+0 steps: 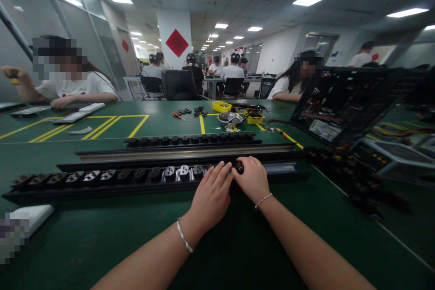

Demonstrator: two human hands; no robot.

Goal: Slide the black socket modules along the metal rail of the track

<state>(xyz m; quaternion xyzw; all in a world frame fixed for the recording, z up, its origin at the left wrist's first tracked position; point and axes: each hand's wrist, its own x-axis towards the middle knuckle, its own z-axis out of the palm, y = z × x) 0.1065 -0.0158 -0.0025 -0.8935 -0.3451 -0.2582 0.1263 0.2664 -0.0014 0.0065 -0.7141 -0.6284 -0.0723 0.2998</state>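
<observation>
head view: both hands (234,186) press socket strip (102,176).

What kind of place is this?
Likely an electronics assembly workshop: long green bench with yellow markings, socket strips under both hands (left, right), an opened chassis, and other seated workers.

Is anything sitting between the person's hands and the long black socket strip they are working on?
Nothing visible. The left hand lies flat on the socket strip, and the right hand pinches a small black part at the strip's rail.
</observation>
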